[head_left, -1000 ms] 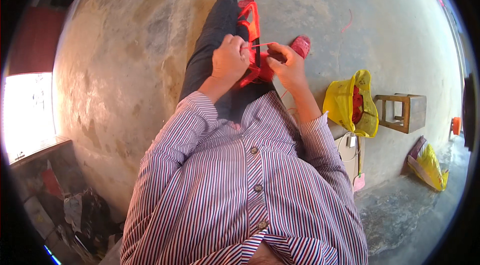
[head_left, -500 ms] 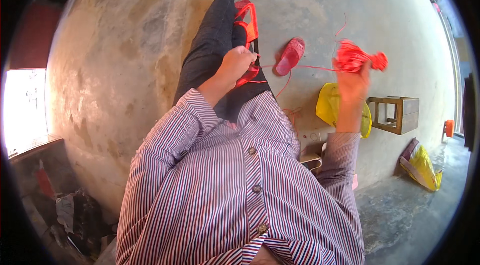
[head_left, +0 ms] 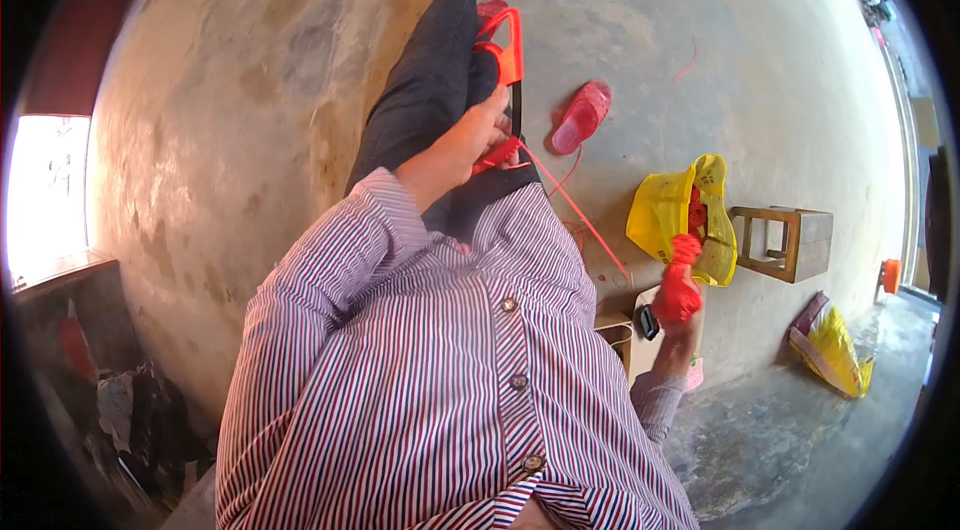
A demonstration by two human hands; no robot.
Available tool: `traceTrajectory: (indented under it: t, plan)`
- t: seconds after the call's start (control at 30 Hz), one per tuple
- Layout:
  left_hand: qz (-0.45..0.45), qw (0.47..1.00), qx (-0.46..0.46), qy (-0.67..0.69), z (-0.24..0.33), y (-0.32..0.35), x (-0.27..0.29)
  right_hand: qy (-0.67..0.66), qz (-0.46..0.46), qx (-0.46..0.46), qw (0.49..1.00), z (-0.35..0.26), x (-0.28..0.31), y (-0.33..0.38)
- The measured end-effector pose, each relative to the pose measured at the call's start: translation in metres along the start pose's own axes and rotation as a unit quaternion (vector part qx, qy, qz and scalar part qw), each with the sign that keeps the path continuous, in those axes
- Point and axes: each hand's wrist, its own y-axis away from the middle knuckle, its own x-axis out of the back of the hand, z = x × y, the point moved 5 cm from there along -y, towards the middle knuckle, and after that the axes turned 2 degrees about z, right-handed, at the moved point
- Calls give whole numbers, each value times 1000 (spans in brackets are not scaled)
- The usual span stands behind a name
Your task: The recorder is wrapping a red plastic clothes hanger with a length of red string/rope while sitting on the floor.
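Note:
Across my lap lies a narrow black frame partly wrapped in red-orange cord [head_left: 510, 60]. My left hand [head_left: 482, 138] is closed on the frame's near part, its fingertips partly hidden. From there a taut red strand [head_left: 575, 205] slants down to the right. My right hand [head_left: 682, 327], low at my right side, grips a bundle of red cord [head_left: 679, 292] that covers most of its fingers. Just beyond the bundle is a yellow bag [head_left: 655, 213] with more red material inside its mouth.
A pink-red slipper [head_left: 582, 118] lies on the concrete floor right of my legs. Beside the yellow bag stands a small wooden stool [head_left: 797, 245]. Farther right lies a yellow and purple sack [head_left: 832, 348]. A dark object [head_left: 647, 322] is next to my right hand.
My right hand has swung down and toward me with the cord bundle, and the strand now slants downward instead of running sideways. My left hand stays at the frame, its fingers shifted slightly.

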Motion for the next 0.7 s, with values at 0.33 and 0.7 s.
traceTrajectory:
  t: [0.33, 0.7]
  plan:
    - [9, 811, -420, -407, 16, 93, -46, -456, -89, 62, 883, -225, -70, -41]
    - [38, 878, -446, -171, 83, 66, 23, -617, -328, 44, 714, -278, -98, -159]
